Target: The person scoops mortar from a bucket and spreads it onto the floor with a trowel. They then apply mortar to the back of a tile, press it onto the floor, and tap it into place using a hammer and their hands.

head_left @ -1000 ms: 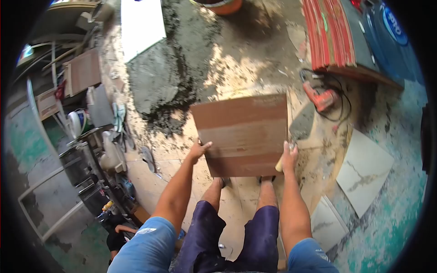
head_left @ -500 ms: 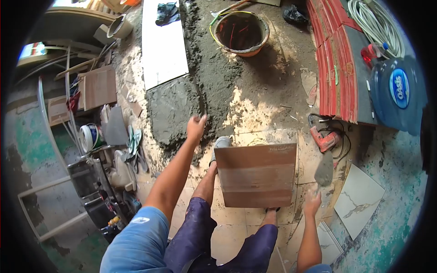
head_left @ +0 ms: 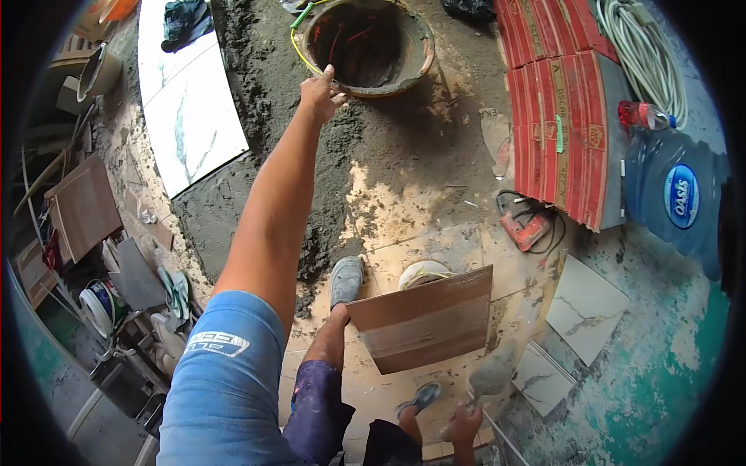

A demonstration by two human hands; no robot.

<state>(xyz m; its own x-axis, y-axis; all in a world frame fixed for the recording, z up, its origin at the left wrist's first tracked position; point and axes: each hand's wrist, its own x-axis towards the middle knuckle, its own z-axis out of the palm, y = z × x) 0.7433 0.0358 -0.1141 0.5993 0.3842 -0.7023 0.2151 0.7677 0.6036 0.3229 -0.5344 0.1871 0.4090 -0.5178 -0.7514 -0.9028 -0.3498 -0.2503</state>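
Note:
My left hand (head_left: pixel 320 97) reaches to the near left rim of a dark bucket (head_left: pixel 423 66) that has a yellow handle. Its fingers are apart, with one fingertip at the rim; whether it touches is hard to tell. Low on the right, my right hand (head_left: pixel 465 423) is closed round the handle of a trowel (head_left: pixel 494 373), its blade pointing up and away. Grey wet mortar (head_left: pixel 210 225) is spread on the floor, next to white marbled tiles (head_left: pixel 194 116) at the left. A brown wood-patterned tile (head_left: pixel 427 322) is propped before my feet on a round pale container (head_left: pixel 423 272).
Red tile boxes (head_left: pixel 556 132) are stacked at the right, beside a large blue water bottle (head_left: pixel 676 186) and a coiled cable (head_left: pixel 645 58). A red power tool (head_left: pixel 527 229) and marbled tiles (head_left: pixel 587 311) lie nearby. Boards and clutter (head_left: pixel 85 206) line the left side.
My left hand has moved from above the mortar up and forward to the bucket's rim. My right hand, with the trowel, has drawn back. The view and my feet have shifted.

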